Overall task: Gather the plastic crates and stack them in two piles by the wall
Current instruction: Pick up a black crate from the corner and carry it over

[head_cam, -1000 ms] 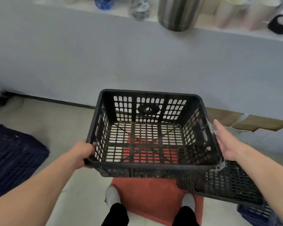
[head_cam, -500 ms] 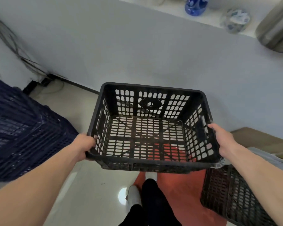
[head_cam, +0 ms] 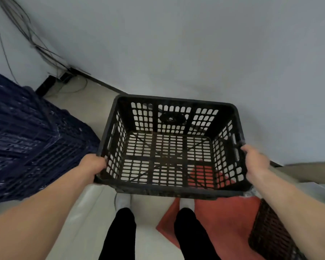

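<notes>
Gripping the side rims of an upright black perforated crate point(head_cam: 167, 191), left hand point(head_cam: 92, 165) and right hand point(head_cam: 255, 162)

Fingertips of my left hand point(head_cam: 93, 166) vanish behind the black crate point(head_cam: 169, 191) rim; navy stack point(head_cam: 26, 137) runs off-frame left, kinda blurry.

You seem to be in a storeroom or back room. A bare grey wall point(head_cam: 195, 53) rises behind the black crate point(head_cam: 166, 162), loose cables point(head_cam: 26, 29) trail down the corner to its upper left, dark blue crates point(head_cam: 26, 137) stand stacked at its left, and a red mat point(head_cam: 214, 222) lies on the pale floor point(head_cam: 148, 241) below it.
</notes>
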The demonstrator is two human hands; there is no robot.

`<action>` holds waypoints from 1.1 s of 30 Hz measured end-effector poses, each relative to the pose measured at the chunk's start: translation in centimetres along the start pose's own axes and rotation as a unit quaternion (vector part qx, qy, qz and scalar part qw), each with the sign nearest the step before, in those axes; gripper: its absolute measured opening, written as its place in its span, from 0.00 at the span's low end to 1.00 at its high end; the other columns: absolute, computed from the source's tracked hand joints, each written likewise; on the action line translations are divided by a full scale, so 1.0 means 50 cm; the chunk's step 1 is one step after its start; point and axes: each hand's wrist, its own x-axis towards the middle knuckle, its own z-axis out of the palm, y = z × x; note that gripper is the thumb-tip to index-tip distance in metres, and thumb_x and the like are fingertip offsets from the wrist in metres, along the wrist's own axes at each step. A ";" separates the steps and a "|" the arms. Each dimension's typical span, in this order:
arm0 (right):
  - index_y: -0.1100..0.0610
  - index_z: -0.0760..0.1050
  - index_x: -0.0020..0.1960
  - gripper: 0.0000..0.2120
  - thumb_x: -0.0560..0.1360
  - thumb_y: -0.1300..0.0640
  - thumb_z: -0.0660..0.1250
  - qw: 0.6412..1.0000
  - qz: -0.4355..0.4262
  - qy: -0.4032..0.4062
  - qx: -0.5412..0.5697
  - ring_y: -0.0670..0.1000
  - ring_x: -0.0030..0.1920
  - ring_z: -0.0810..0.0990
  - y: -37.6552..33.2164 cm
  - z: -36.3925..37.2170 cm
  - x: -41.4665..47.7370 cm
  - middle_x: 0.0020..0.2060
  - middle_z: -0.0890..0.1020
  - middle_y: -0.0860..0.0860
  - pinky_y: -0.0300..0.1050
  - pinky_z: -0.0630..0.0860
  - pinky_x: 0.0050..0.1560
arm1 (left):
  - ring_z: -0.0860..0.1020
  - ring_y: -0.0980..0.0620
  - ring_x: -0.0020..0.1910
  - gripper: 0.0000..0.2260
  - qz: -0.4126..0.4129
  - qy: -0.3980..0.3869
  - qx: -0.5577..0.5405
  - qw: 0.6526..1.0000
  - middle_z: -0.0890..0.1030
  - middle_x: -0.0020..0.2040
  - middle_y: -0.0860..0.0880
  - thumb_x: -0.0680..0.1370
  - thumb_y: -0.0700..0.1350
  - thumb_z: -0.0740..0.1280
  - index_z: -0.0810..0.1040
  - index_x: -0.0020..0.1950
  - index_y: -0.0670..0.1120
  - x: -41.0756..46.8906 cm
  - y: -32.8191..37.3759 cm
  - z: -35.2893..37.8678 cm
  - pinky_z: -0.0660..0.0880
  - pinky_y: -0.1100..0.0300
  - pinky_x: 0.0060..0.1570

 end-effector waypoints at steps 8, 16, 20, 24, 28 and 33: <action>0.58 0.81 0.44 0.09 0.71 0.52 0.71 0.997 0.043 0.051 0.025 0.52 0.34 0.83 0.216 0.200 0.120 0.36 0.84 0.52 0.45 0.77 0.36 | 0.81 0.36 0.52 0.15 -0.006 -0.004 0.047 0.999 0.81 0.53 0.35 0.75 0.32 0.64 0.77 0.61 0.36 0.343 -0.035 0.085 0.80 0.39 0.52; 0.58 0.80 0.40 0.13 0.65 0.48 0.71 0.995 0.057 0.082 0.030 0.55 0.36 0.83 0.417 0.375 0.249 0.37 0.86 0.56 0.56 0.82 0.41 | 0.81 0.39 0.49 0.13 -0.044 -0.001 0.028 0.999 0.81 0.52 0.37 0.75 0.34 0.65 0.77 0.59 0.36 0.609 -0.061 0.174 0.81 0.43 0.51; 0.56 0.80 0.46 0.14 0.70 0.46 0.70 0.995 0.063 0.077 0.022 0.52 0.36 0.82 0.493 0.425 0.284 0.36 0.83 0.50 0.50 0.81 0.38 | 0.82 0.40 0.50 0.13 -0.053 -0.014 0.009 0.998 0.81 0.52 0.40 0.74 0.35 0.67 0.78 0.58 0.39 0.675 -0.080 0.206 0.80 0.43 0.54; 0.57 0.80 0.54 0.15 0.74 0.47 0.69 0.995 0.081 0.062 0.009 0.50 0.36 0.84 0.537 0.448 0.272 0.40 0.85 0.50 0.40 0.77 0.32 | 0.82 0.41 0.51 0.17 -0.059 -0.025 -0.005 0.998 0.81 0.54 0.41 0.72 0.39 0.68 0.77 0.60 0.41 0.690 -0.106 0.219 0.80 0.45 0.53; 0.52 0.82 0.60 0.29 0.70 0.32 0.68 0.992 0.124 -0.020 0.004 0.53 0.48 0.87 0.523 0.431 0.252 0.52 0.88 0.53 0.47 0.80 0.46 | 0.81 0.41 0.49 0.18 -0.055 -0.057 0.004 0.997 0.81 0.54 0.41 0.74 0.42 0.68 0.76 0.63 0.41 0.672 -0.105 0.209 0.79 0.51 0.43; 0.53 0.65 0.80 0.37 0.81 0.30 0.49 0.986 0.140 -0.053 -0.074 0.53 0.76 0.69 0.432 0.365 0.187 0.77 0.70 0.51 0.58 0.59 0.77 | 0.75 0.45 0.53 0.24 0.003 -0.061 0.065 0.996 0.76 0.59 0.43 0.77 0.44 0.69 0.71 0.71 0.38 0.585 -0.076 0.183 0.71 0.56 0.45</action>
